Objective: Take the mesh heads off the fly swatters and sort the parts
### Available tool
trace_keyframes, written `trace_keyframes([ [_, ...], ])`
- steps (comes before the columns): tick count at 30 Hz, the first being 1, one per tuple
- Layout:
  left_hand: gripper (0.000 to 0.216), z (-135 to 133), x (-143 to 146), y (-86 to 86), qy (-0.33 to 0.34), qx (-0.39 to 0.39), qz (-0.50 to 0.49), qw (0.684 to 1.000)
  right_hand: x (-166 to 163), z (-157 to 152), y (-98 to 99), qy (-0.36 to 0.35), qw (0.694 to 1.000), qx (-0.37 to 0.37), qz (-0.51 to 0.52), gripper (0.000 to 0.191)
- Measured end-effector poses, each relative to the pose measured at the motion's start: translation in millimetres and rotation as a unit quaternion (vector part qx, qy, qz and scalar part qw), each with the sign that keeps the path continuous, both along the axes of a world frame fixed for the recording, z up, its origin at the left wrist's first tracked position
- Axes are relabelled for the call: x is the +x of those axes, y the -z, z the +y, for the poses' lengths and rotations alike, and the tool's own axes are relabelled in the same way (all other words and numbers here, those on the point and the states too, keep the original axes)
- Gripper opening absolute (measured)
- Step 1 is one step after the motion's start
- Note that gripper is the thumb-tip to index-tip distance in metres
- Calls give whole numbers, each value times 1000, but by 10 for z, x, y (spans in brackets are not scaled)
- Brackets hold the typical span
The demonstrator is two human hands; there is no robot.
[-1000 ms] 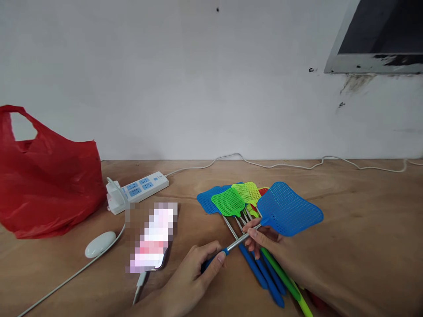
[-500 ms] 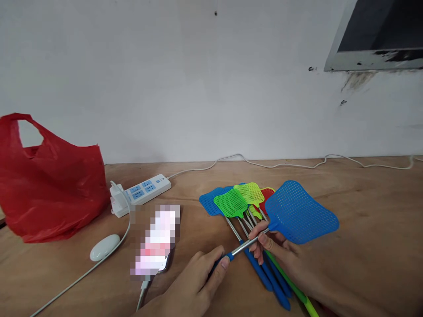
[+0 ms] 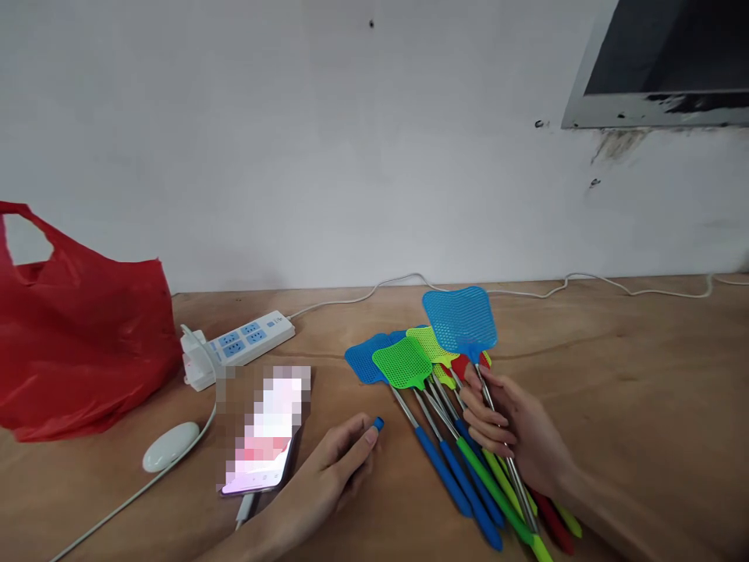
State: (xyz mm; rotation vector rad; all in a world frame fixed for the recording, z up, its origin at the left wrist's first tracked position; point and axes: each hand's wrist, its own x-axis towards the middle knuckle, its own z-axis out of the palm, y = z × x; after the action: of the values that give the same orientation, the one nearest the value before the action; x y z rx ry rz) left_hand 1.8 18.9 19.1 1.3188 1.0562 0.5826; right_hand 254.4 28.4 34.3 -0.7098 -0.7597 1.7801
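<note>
My right hand (image 3: 515,425) is closed around the bare metal shaft of a blue fly swatter (image 3: 461,318), whose mesh head stands raised above the others. No blue grip shows on that shaft's lower end. In my closed left hand (image 3: 339,460) is a blue grip (image 3: 378,424); only its end pokes out past the thumb and fingers, and the rest is hidden. Under and beside my right hand lies a fanned pile of fly swatters with a green head (image 3: 402,363), blue head (image 3: 363,359), yellow head (image 3: 427,343) and partly covered red head (image 3: 461,367).
On the wooden table (image 3: 644,375) at left are a red plastic bag (image 3: 87,343), a white power strip (image 3: 251,336), a white oval device (image 3: 171,447) and a blurred-out phone (image 3: 266,437) on a cable. A thin white cord (image 3: 328,303) runs along the wall.
The blue grip has come off the shaft, and my hands have moved apart. My right hand has turned the swatter upright; my left keeps the grip and has shifted slightly left.
</note>
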Motion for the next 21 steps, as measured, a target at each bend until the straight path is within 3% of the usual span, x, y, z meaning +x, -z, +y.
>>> trace_keyframes([
  [4, 51, 11, -9, 4, -40, 20, -14, 999, 11, -25, -22, -109, 993, -44, -25, 35],
  [8, 52, 40, -48, 22, -70, 19, -66, 995, -21, -84, -71, -174, 979, -52, -90, 46],
  [17, 39, 36, -93, 36, -103, 80, -186, 974, -129, -205, -12, -231, 962, -38, -141, 57],
  [21, 29, -39, -70, 21, -166, 148, -187, 957, -124, -215, -25, -236, 957, -61, -156, 58],
])
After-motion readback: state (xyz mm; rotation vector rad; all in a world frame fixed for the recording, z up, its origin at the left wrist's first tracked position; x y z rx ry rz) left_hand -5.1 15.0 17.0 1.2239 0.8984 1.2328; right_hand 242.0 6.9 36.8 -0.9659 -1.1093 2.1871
